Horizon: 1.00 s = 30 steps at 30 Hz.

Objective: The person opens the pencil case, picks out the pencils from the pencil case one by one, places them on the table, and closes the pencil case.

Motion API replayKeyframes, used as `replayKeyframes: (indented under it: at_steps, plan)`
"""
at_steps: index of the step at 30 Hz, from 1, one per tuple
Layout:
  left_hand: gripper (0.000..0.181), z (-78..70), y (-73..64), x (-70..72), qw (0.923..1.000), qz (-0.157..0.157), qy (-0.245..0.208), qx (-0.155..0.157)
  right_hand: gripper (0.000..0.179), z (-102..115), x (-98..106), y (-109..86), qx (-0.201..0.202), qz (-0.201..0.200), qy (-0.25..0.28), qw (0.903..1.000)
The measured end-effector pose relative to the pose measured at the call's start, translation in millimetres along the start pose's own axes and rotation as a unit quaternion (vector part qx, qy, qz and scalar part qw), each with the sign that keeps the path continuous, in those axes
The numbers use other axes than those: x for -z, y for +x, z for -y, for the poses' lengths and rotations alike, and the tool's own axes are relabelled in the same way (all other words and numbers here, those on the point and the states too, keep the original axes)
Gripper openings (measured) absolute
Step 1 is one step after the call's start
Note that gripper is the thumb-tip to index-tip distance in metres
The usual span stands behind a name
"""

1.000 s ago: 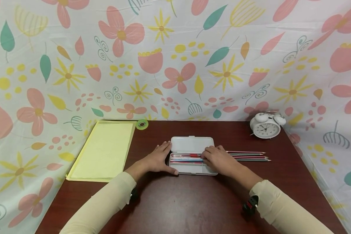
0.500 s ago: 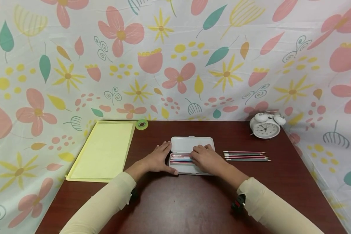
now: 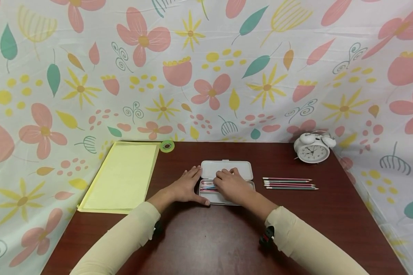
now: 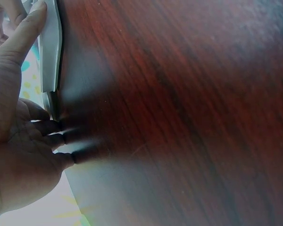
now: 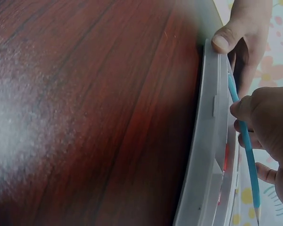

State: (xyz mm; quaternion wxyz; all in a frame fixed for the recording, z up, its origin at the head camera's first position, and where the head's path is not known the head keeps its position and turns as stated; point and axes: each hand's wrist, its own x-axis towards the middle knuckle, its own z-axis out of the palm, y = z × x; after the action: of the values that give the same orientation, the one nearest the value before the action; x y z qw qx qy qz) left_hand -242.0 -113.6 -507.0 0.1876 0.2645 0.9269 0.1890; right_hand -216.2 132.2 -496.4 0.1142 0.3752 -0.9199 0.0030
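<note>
Dark table [image 3: 206, 240]: right grip [image 3: 232, 187] pinches 1 blue pencil [image 5: 252, 172]; left grip [image 3: 185, 188], spread, touches case [image 3: 218, 198].

Lit evenly in head view, with soft glare on the table [image 3: 213, 240] in front of the white case [image 3: 217, 197]. Hazy in both wrist views, with glare well apart from the case.

From above, the head view faces forward-down; close wrist views share the case [image 3: 218, 198].

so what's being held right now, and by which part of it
The right hand pinches a blue pencil partway along its shaft; the left hand rests its thumb on a corner of the white case.
</note>
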Motion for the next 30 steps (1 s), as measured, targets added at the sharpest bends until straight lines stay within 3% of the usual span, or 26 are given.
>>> replayKeyframes:
  at_steps: [13, 25, 30]
  plan:
    - [0.14, -1.7, -1.0, 1.7, 1.0, 0.003, -0.005, -0.003, 0.008, -3.3, 6.7, -4.0, 0.01, 0.0, -0.044, 0.999]
    - [0.141, -1.5, -1.1, 0.8, 0.9999, 0.003, -0.015, 0.004, 0.008, -26.9, 15.9, -22.8, 0.005, -0.028, -0.063, 0.9976]
    - [0.142, -1.7, -1.2, 0.5, 0.9998, 0.002, -0.019, 0.005, 0.007, -38.8, 20.3, -34.4, -0.012, -0.033, -0.041, 0.9985]
